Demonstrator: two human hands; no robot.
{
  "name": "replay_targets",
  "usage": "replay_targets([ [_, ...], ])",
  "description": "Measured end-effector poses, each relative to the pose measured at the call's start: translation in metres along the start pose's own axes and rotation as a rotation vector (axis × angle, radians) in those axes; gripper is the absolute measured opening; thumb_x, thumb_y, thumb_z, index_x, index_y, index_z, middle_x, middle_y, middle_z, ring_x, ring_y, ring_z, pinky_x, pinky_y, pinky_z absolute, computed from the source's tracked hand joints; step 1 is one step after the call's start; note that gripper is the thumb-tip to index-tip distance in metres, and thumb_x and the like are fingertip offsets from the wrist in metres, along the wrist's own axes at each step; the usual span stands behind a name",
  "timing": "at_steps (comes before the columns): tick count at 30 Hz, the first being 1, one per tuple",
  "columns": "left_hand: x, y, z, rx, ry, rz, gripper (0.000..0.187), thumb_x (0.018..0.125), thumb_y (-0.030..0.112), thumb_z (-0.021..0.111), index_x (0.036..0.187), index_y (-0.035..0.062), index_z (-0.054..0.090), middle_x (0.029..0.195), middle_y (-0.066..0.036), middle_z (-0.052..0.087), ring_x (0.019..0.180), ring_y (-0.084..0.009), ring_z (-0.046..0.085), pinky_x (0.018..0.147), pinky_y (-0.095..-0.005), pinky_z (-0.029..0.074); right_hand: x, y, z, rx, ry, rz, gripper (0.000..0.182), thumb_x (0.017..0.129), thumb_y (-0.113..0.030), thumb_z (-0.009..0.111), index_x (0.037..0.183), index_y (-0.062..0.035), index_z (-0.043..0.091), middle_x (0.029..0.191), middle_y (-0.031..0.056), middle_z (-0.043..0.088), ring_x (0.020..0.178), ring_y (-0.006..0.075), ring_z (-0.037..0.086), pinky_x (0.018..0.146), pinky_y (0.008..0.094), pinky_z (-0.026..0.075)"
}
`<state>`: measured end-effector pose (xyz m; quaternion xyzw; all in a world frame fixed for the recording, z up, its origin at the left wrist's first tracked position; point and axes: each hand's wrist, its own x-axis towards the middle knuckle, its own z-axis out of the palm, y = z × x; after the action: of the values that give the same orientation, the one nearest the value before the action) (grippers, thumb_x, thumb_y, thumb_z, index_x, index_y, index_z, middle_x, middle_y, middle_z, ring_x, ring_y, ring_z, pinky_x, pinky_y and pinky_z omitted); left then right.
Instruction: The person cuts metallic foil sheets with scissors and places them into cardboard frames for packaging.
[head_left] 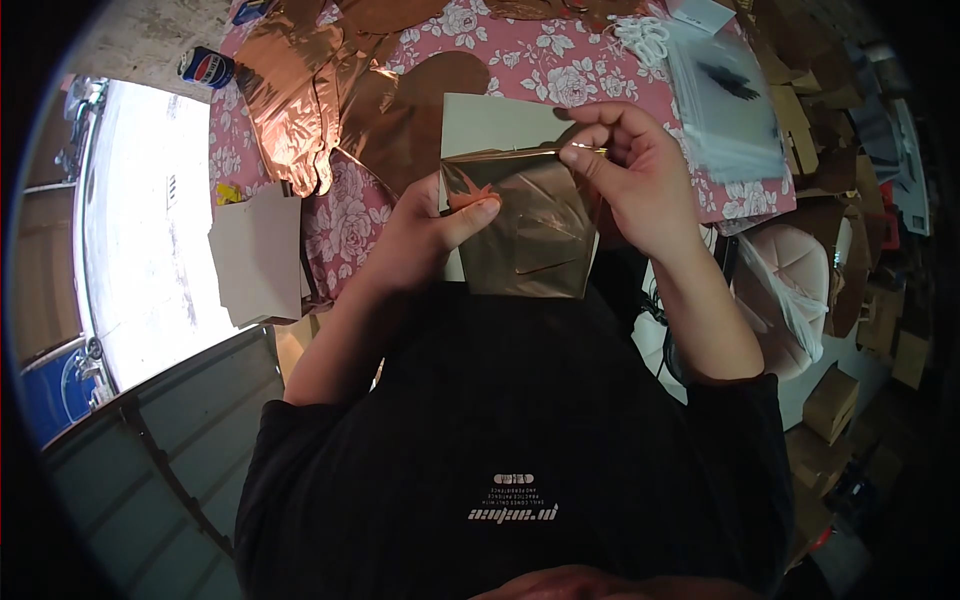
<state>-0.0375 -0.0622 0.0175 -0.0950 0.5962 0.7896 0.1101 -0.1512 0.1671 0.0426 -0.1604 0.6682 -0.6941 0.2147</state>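
A shiny gold-brown film sheet (545, 225) covers most of a pale flat card (495, 115), whose top part shows above the film's edge. Both are held up in front of my chest. My left hand (430, 220) is closed on the left side of them, its thumb pressing the crinkled film and its fingers hidden behind. With thumb and forefinger, my right hand (635, 175) pinches the film's upper right edge; its other fingers are curled loosely. The film's upper edge runs taut between the hands, and faint creases mark its middle.
Copper-coloured foil (295, 95) lies crumpled on the floral tablecloth (350, 235). A blue can (207, 68) stands at the far left. Clear plastic bags (725, 110) and white cord (640, 38) lie to the right. Pale board (255, 255) sits at left, a cushioned seat (785, 275) at right.
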Motion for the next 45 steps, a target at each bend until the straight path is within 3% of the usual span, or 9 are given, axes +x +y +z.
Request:
replay_targets([
  [4,0.001,-0.011,-0.008,0.024,0.004,-0.02,0.025,0.104,0.017,0.073,0.123,0.0021,0.069,0.113,0.0,0.073,0.105,-0.0071,0.064,0.098,-0.0289,0.05,-0.005,0.009,0.008,-0.139,0.251,-0.1,0.041,0.095,0.004,0.079,0.131,0.0028,0.058,0.101,0.0043,0.073,0.087,0.0095,0.068,0.077,0.0258,0.057],
  [10,-0.001,-0.018,-0.014,0.004,0.005,-0.032,0.026,0.103,0.016,0.075,0.123,0.0017,0.068,0.115,0.0,0.071,0.106,-0.0076,0.063,0.098,-0.0285,0.049,-0.019,0.006,0.0,0.106,0.115,0.09,0.036,0.095,0.005,0.079,0.124,-0.0005,0.059,0.101,0.0038,0.073,0.088,0.009,0.069,0.081,0.0242,0.056],
  [20,0.0,0.007,-0.001,-0.205,-0.191,-0.035,0.049,0.104,0.009,0.068,0.15,-0.0002,0.053,0.133,-0.008,0.071,0.123,-0.0176,0.067,0.108,-0.038,0.053,-0.017,0.011,0.005,0.259,0.031,-0.016,0.021,0.104,0.004,0.067,0.124,-0.0003,0.061,0.099,0.0054,0.071,0.082,0.0092,0.067,0.074,0.023,0.054],
  [26,0.002,-0.001,0.006,-0.156,-0.133,-0.086,0.034,0.107,0.014,0.067,0.138,0.0004,0.065,0.128,-0.006,0.072,0.118,-0.0144,0.067,0.104,-0.0352,0.053,-0.021,0.018,0.016,0.099,0.205,-0.106,0.024,0.105,0.006,0.065,0.128,0.0024,0.061,0.097,0.0047,0.071,0.081,0.008,0.066,0.072,0.0226,0.053],
  [35,-0.001,-0.014,0.005,-0.147,-0.054,-0.045,0.025,0.108,0.02,0.071,0.125,0.0029,0.073,0.12,0.0,0.073,0.111,-0.007,0.063,0.102,-0.0281,0.047,-0.032,0.012,0.019,-0.176,0.275,0.043,0.033,0.102,0.0,0.073,0.133,0.0042,0.064,0.102,0.0046,0.074,0.089,0.0086,0.067,0.083,0.026,0.056],
  [37,-0.001,-0.017,0.005,-0.164,-0.036,-0.038,0.024,0.108,0.02,0.071,0.125,0.0027,0.073,0.12,0.0,0.073,0.111,-0.007,0.063,0.102,-0.0281,0.047,-0.029,0.023,0.022,-0.479,0.56,-0.297,0.04,0.101,-0.001,0.075,0.138,0.0057,0.061,0.11,0.0069,0.075,0.101,0.0137,0.071,0.094,0.0297,0.057],
  [38,-0.001,-0.018,0.005,-0.18,-0.016,-0.031,0.024,0.108,0.02,0.071,0.124,0.0026,0.073,0.12,0.0,0.073,0.112,-0.007,0.063,0.103,-0.0282,0.047,-0.031,0.023,0.023,-0.478,0.559,-0.298,0.04,0.101,-0.001,0.075,0.138,0.0057,0.061,0.11,0.0069,0.075,0.101,0.0137,0.071,0.094,0.0297,0.057],
  [41,-0.003,-0.015,0.009,-0.233,-0.028,-0.049,0.027,0.107,0.019,0.071,0.128,0.0016,0.072,0.121,-0.002,0.073,0.11,-0.0086,0.065,0.101,-0.0288,0.049,-0.038,0.017,0.01,0.385,0.179,-0.022,0.041,0.098,0.001,0.078,0.135,0.0068,0.064,0.123,0.0133,0.076,0.112,0.0187,0.073,0.1,0.0328,0.057],
  [45,-0.001,-0.005,0.015,-0.218,-0.062,-0.152,0.027,0.108,0.016,0.069,0.129,0.0004,0.071,0.12,-0.004,0.074,0.107,-0.0103,0.067,0.098,-0.0302,0.052,-0.046,0.041,0.002,0.437,0.226,0.105,0.022,0.099,-0.002,0.077,0.121,0.0025,0.075,0.116,0.0123,0.079,0.105,0.0169,0.074,0.098,0.0316,0.058],
])
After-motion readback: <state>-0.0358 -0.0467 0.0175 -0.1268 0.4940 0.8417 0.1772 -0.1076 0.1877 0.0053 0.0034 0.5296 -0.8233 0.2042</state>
